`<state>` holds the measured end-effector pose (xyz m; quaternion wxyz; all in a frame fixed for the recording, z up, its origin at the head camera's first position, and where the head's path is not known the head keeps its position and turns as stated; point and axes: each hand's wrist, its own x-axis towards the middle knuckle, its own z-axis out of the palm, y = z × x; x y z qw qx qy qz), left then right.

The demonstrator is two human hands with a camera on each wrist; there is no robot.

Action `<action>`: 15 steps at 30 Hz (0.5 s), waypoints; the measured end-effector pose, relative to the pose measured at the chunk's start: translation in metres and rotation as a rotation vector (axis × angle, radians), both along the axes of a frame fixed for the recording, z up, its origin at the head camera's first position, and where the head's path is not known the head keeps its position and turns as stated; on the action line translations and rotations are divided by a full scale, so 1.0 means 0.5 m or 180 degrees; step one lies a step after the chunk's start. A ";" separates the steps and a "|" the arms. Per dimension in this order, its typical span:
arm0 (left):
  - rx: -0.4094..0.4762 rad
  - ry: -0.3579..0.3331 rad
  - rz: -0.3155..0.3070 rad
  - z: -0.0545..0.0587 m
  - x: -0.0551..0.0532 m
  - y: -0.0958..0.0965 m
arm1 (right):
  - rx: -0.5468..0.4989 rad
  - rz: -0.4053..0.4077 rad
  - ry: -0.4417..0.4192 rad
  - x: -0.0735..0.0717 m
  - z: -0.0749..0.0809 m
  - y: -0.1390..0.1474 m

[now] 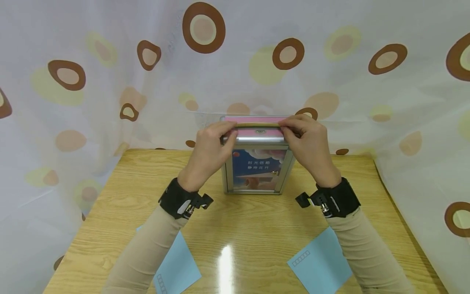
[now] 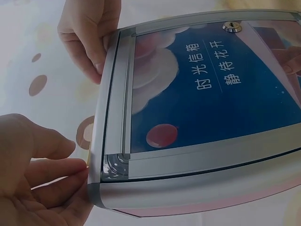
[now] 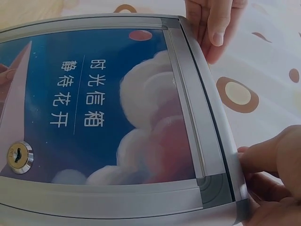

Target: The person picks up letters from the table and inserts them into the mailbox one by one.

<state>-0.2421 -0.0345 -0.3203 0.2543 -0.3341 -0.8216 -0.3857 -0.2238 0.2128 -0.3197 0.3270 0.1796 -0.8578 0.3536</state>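
A metal-framed letter box (image 1: 253, 163) with a blue picture front and a pink top stands upright on the table. A thin yellow-brown envelope (image 1: 257, 125) sits along the slot in its top, with only a narrow upper edge showing. My left hand (image 1: 211, 149) pinches the left end of that edge between thumb and fingers. At the other end, my right hand (image 1: 310, 143) pinches it the same way. In the left wrist view, a sliver of yellow shows by the left fingertips (image 2: 81, 165). The rest of the envelope is hidden by the box.
Two light blue envelopes lie on the wooden table (image 1: 209, 228), one under the left forearm (image 1: 180, 261) and one beside the right forearm (image 1: 319, 261). A key lock (image 3: 20, 157) sits on the box's front door. Behind hangs a patterned curtain (image 1: 235, 81).
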 end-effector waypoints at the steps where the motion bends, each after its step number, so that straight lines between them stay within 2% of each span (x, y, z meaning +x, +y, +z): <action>1: -0.0003 -0.0011 0.0000 0.001 0.000 0.000 | 0.0005 0.0003 -0.0003 0.000 0.000 0.000; 9: -0.0006 -0.0121 0.0023 0.007 0.000 -0.005 | -0.0014 0.0047 0.0014 -0.003 0.001 0.000; 12: 0.0043 -0.0045 -0.0005 0.002 0.006 -0.013 | -0.0086 0.0093 0.0056 0.002 0.000 0.003; 15: 0.0091 0.0082 0.0025 -0.011 0.025 -0.026 | -0.0127 0.0158 0.0173 0.021 -0.002 0.003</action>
